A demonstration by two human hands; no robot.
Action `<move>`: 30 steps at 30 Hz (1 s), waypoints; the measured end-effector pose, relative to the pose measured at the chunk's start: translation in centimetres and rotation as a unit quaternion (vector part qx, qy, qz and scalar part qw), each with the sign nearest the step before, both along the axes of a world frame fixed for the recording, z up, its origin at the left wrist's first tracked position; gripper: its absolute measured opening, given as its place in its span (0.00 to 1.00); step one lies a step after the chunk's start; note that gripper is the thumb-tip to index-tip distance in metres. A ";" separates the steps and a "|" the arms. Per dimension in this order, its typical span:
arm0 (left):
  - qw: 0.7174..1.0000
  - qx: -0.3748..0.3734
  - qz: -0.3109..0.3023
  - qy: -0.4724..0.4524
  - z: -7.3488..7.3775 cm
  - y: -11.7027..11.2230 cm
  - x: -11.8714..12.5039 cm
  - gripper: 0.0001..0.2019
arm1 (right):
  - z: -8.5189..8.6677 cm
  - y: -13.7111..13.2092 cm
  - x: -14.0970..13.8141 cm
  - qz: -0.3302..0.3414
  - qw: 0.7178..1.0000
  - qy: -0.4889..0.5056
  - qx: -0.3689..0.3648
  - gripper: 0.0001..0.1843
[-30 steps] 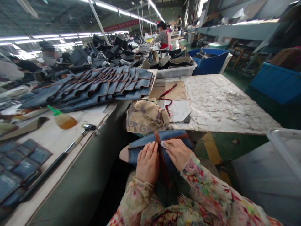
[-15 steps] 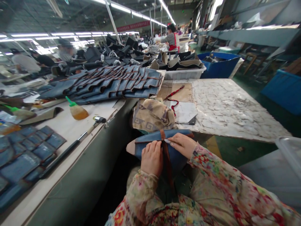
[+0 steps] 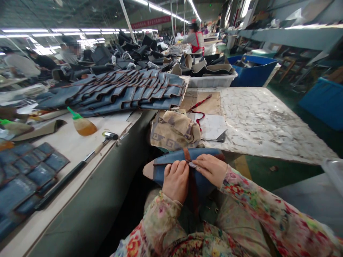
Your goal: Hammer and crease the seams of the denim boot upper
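A blue leather piece (image 3: 171, 165) with a brown strip (image 3: 187, 155) down its middle lies across my lap. My left hand (image 3: 175, 180) presses on it just left of the strip, fingers curled and close together. My right hand (image 3: 211, 168) lies on the right side, thumb and forefinger pinched on a small pale bit at the strip. Both sleeves are floral.
A folded patterned cloth (image 3: 174, 130) sits on the bench edge above the piece. A hammer (image 3: 80, 162), a glue bottle (image 3: 80, 124) and small blue pieces (image 3: 29, 171) lie on the left table. Overlapping blue leather pieces (image 3: 128, 91) fill the middle; other people work farther back.
My hands stay on the strip with only small finger shifts. The view has turned slightly, so the tables sit a little further right in the frame.
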State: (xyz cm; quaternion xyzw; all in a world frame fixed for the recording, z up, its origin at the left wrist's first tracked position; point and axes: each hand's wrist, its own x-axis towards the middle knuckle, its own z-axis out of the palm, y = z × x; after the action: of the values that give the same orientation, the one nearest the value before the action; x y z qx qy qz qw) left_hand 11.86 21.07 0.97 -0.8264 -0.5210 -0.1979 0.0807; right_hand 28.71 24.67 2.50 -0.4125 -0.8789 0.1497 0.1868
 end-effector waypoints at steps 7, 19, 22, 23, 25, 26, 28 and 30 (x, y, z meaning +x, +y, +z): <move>0.999 -0.024 -0.037 -0.006 -0.6 0.6 0.0 0.15 | 0.5 -1.3 -1.4 -0.091 0.993 -0.073 0.022 0.15; 0.999 -0.032 -0.018 -0.035 -0.4 0.3 -0.2 0.14 | -0.6 -1.4 -0.5 -0.091 0.978 -0.139 0.124 0.17; 0.999 -0.028 0.008 -0.041 -0.8 -0.1 -0.4 0.13 | -1.0 -1.7 1.6 -0.099 0.974 -0.133 0.152 0.17; 0.998 -0.028 0.014 -0.046 -0.8 -0.2 -0.4 0.13 | -1.2 -1.8 2.6 -0.103 0.973 -0.131 0.161 0.17; 0.998 -0.026 0.020 -0.055 -0.9 -0.4 -0.5 0.14 | -1.6 -1.7 4.6 -0.107 0.970 -0.133 0.174 0.17; 0.998 -0.024 0.021 -0.059 -0.9 -0.4 -0.5 0.14 | -1.7 -1.6 5.6 -0.107 0.969 -0.135 0.175 0.17; 0.998 -0.018 0.026 -0.061 -0.8 -0.6 -0.7 0.14 | -1.9 -1.5 6.9 -0.111 0.971 -0.129 0.170 0.17; 0.998 -0.009 0.036 -0.059 -0.8 -0.8 -1.0 0.15 | -1.8 -1.5 7.0 -0.104 0.976 -0.105 0.162 0.17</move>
State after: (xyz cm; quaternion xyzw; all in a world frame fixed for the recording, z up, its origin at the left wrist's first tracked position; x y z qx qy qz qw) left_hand 10.81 20.29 0.20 -0.7949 -0.5556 -0.2387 0.0497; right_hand 35.66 23.12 0.74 -0.4792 -0.8586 -0.0586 0.1724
